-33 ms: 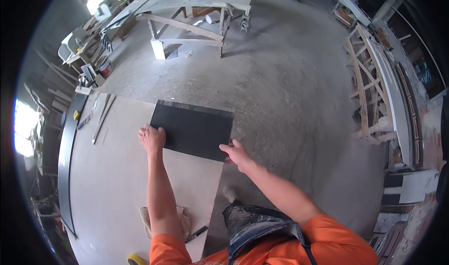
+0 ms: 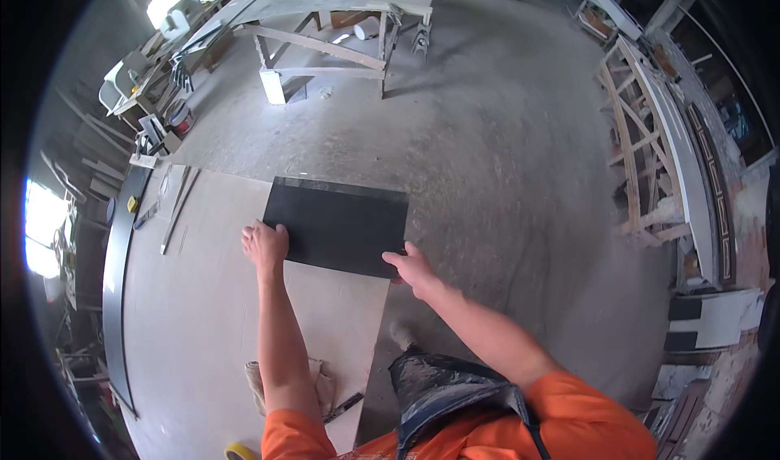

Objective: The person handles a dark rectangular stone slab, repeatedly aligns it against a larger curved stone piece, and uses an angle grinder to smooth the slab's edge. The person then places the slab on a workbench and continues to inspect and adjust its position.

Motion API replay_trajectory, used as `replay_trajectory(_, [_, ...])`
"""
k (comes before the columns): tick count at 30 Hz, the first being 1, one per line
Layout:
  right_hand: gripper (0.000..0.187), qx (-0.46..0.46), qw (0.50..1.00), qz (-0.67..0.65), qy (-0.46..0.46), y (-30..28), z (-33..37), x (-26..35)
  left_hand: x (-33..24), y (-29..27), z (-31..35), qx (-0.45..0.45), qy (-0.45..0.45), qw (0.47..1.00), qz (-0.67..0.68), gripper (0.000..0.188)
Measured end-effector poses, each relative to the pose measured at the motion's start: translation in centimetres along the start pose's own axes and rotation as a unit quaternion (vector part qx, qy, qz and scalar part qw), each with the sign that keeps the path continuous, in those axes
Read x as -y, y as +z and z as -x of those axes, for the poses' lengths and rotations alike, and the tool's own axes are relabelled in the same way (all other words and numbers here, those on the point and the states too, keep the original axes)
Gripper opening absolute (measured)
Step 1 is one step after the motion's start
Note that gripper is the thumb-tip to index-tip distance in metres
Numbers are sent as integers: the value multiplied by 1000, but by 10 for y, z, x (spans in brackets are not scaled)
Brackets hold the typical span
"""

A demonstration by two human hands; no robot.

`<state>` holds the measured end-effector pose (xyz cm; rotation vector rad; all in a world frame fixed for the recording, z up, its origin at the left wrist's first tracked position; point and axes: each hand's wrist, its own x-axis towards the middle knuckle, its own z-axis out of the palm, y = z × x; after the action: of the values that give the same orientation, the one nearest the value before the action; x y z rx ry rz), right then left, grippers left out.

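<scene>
A flat black rectangular panel point(image 2: 337, 226) lies at the front right end of a pale table top point(image 2: 203, 314), its right edge level with or slightly past the table's edge. At the panel's left edge, my left hand point(image 2: 266, 245) grips it, fingers curled outside and thumb toward the black face. My right hand point(image 2: 413, 269) holds the opposite edge near its closest corner, thumb on top and fingers mostly hidden underneath. A bit of red shows below that hand, too small to name.
Long metal rules point(image 2: 177, 212) and a yellow tape measure point(image 2: 132, 204) lie at the left. Closer in are a crumpled cloth point(image 2: 325, 385), a dark slim tool point(image 2: 348, 405) and a yellow tape roll point(image 2: 240, 452). A wooden-legged workbench point(image 2: 325, 72) stands beyond; wooden frames point(image 2: 642, 147) line the right.
The whole view has shifted very slightly. Both hands keep their hold on the black panel, which shows no clear movement on the table.
</scene>
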<state>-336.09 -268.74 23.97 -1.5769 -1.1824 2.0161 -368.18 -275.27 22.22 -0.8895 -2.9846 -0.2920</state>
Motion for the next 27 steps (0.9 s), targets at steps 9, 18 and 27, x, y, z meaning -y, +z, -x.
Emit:
replay_trajectory(9, [45, 49, 957, -283, -49, -130, 36, -39, -12, -8, 122, 129, -56, 950, 278, 44])
replay_trajectory(18, [57, 82, 858, -377, -338, -339, 211, -84, -126, -136, 308, 422, 79, 525, 735, 55])
replay_trajectory(27, [69, 138, 676, -624, -368, -419, 344, -164, -279, -165, 590, 355, 356, 515, 694, 21])
